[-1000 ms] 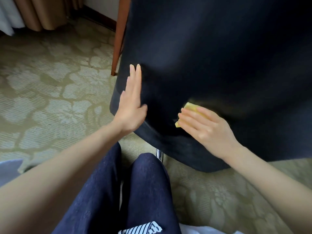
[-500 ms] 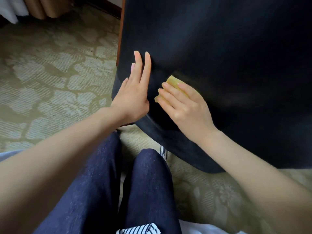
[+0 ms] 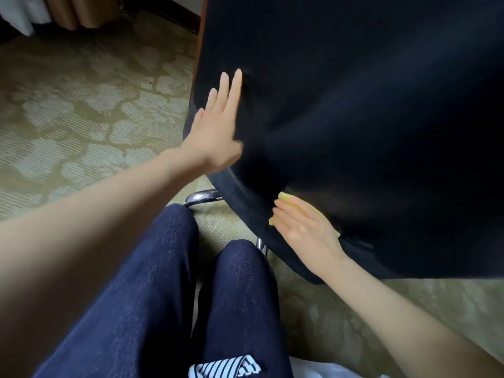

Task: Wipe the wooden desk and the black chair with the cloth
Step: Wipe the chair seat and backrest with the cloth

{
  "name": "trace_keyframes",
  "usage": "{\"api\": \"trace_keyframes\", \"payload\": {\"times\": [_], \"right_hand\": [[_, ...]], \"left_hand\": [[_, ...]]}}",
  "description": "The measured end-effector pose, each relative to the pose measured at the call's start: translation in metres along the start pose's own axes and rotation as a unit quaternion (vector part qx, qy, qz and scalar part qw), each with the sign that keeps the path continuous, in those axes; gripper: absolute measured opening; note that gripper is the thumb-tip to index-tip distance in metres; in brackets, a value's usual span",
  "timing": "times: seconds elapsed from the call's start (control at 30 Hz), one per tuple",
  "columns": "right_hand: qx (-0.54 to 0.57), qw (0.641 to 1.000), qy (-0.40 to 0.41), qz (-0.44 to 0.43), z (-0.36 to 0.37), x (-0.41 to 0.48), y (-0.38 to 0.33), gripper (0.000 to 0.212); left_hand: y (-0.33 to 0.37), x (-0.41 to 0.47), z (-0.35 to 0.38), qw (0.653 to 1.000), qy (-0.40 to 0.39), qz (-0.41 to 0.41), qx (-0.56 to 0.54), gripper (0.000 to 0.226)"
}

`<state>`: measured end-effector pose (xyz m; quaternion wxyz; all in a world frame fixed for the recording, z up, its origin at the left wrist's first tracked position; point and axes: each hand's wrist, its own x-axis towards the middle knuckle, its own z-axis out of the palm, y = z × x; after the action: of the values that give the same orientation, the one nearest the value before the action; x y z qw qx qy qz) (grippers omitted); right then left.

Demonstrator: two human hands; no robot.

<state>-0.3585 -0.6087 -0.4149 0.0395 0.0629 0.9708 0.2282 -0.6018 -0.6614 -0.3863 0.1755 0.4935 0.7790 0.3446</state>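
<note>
Head view shows my right hand (image 3: 305,230) pressing the cloth (image 3: 285,199) under flat fingers against the lower edge of the black chair (image 3: 354,105), whose back rises above that grip, while my left hand (image 3: 215,132) braces it, flat, up-left.

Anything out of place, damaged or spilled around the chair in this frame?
Nothing stands out. The left hand lies flat against the black chair, the right hand presses the yellow cloth near its lower edge, and the carpet shows no spill. The chair is dark and blurred, so fine marks could be missed.
</note>
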Motion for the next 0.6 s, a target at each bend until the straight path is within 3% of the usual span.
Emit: {"api": "trace_keyframes", "payload": {"times": [0.1,0.2,0.37,0.5,0.6], "right_hand": [[0.039,0.998,-0.028,0.028,-0.01,-0.017,0.012,0.035],[-0.027,0.999,0.037,0.008,-0.027,-0.033,0.026,0.044],[-0.009,0.997,0.077,0.022,-0.059,-0.023,0.045,0.051],[-0.022,0.982,0.18,0.05,-0.075,0.01,0.052,0.029],[-0.047,0.973,0.217,0.068,-0.077,0.041,0.051,0.027]], "left_hand": [[0.005,-0.011,0.008,0.999,-0.01,0.034,-0.015,0.104],[0.013,-0.017,0.013,0.998,-0.004,0.061,-0.03,0.106],[0.022,-0.019,0.018,0.998,-0.037,0.046,-0.032,0.11],[0.02,-0.016,0.017,0.997,-0.048,0.044,-0.031,0.11],[0.016,-0.015,0.016,0.997,-0.044,0.06,-0.035,0.11]]}}
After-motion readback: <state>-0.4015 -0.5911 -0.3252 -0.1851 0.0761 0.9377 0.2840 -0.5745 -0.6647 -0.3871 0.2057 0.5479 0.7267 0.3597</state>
